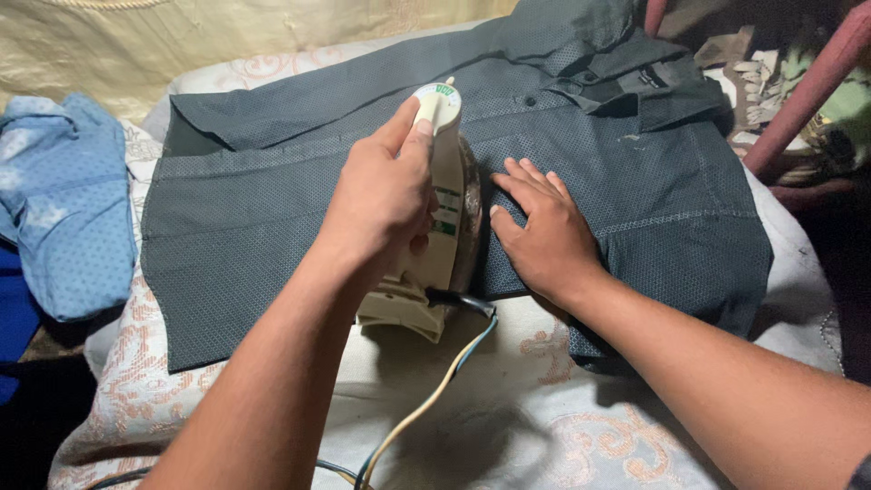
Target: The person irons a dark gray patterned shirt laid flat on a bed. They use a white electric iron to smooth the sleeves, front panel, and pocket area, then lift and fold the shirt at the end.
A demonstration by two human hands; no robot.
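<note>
Fingers of left hand [381, 195] grip iron [435, 218]; right hand [544, 236] flat on shirt [272, 218], patterned cloth [508, 417] beneath.

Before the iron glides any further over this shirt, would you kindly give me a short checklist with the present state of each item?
1. Left hand grips the iron firmly by its handle: ok.
2. Right hand lies flat on the dark grey shirt, beside the iron and apart from its soleplate: ok, though close.
3. Fabric ahead of the iron smooth: ok near the tip; the collar is bunched.
4. Cord trails back off the shirt, clear of the soleplate: ok.
5. Dial setting suits the fabric: cannot tell.
6. Blue garment lies clear of the iron's path: ok.
</note>
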